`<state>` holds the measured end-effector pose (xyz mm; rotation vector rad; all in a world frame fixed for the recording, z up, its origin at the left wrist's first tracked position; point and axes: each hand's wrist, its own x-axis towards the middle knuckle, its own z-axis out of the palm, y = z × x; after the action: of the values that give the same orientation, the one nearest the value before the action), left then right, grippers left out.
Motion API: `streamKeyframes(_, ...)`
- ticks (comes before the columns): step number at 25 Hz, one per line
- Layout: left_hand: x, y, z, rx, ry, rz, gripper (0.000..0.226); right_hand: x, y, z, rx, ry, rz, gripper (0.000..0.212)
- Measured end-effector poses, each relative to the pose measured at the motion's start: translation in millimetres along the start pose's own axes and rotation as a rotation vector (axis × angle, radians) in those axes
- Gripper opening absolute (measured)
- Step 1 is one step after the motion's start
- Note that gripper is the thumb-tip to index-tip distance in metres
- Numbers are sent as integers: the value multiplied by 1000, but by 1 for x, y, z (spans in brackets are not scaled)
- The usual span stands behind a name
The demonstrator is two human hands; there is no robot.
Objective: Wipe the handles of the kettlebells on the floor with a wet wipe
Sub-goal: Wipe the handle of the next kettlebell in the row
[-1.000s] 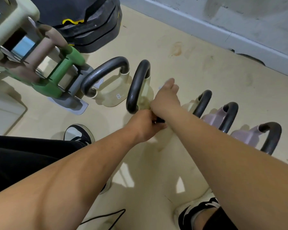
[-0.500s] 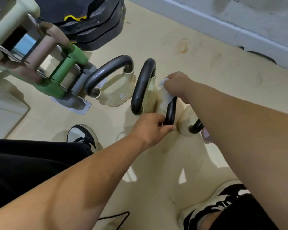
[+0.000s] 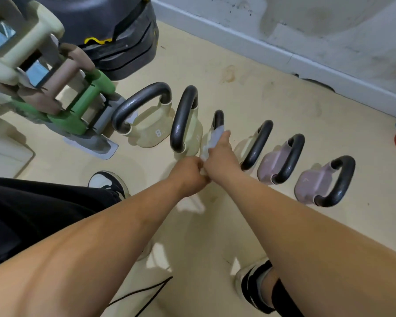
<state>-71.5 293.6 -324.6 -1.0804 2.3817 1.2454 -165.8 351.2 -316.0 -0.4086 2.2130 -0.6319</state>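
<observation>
White wet wipe [image 3: 215,137] is pinched under the fingers [image 3: 224,136] of the right hand [image 3: 217,156]. The fingers lie pressed together and clamp the wipe around the dark handle [image 3: 218,117] of the third kettlebell from the left. The wipe covers the middle of the bar, and only the far curve shows above it. Touching that hand on its left side, the left hand [image 3: 188,177] is curled into a fist around the handle's near end, fingertips tucked out of sight. Both bare forearms reach in from the bottom edge.

The kettlebell stands in a row of six on the beige floor [image 3: 272,106]. Two cream ones stand to its left, the first cream kettlebell [image 3: 149,133] marked 8 and the second cream kettlebell [image 3: 183,120] just beside the hands. A fourth cream kettlebell [image 3: 257,145] and two mauve kettlebells [image 3: 316,184] follow on the right.

Farther left stands a dumbbell rack [image 3: 78,110] with cream, brown and green weights, and black plates [image 3: 124,49] are stacked behind it. A black-and-white shoe [image 3: 108,181] rests near the left forearm.
</observation>
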Motion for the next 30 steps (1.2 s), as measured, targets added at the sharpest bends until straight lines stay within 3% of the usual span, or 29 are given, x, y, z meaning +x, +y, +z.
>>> streamKeyframes(1, -5, -3, -2, -1, 11, -32, 21, -10, 7, 2, -92, 56, -25, 86)
streamKeyframes(3, -14, -8, -7, 34, 16, -69, 21, -32, 19, -4, -238, 141, -112, 51)
streamKeyframes(5, -20, -7, -12, 40, 18, -63, 17, -46, 30, -14, -281, 110, -139, 20)
streamKeyframes(6, -23, -3, -14, -24, 31, -68, 9, -47, 28, -16, -258, 95, -126, 15)
streamKeyframes(10, -24, 32, -26, -712, 7, -284, 24, -47, -3, -28, 166, 46, 71, 18)
streamKeyframes(12, -24, 42, -32, -1001, -58, -356, 26, -41, -16, -40, 204, -57, 32, 14)
streamKeyframes(13, -22, 40, -34, -1010, -73, -343, 28, -42, -21, -47, 232, -73, 54, 12)
streamKeyframes(15, -18, 34, -33, -923, -44, -351, 30, -39, -15, -61, 176, 111, 0, 21)
streamKeyframes(17, -9, 34, -33, -798, 84, -403, 28, -27, -7, -72, 312, 250, 2, 27)
streamKeyframes(19, 3, 40, -39, -602, 327, -364, 24, -12, -4, -77, 357, 179, 96, 27)
streamKeyframes(21, 8, 45, -44, -321, 533, -115, 21, -6, -11, -79, 388, 63, 161, 34)
streamKeyframes(22, 5, 49, -43, -193, 560, 2, 23, -1, -15, -78, 412, 35, 180, 38)
streamKeyframes(24, 2, 54, -24, -86, 430, 63, 25, 10, -22, -71, 408, 49, 168, 43)
streamKeyframes(26, -3, 55, 9, -243, 247, -12, 26, 19, -22, -67, 329, 65, 136, 43)
streamKeyframes(30, -11, 57, 48, -484, 302, -156, 34, 31, -29, -78, 298, 16, 176, 32)
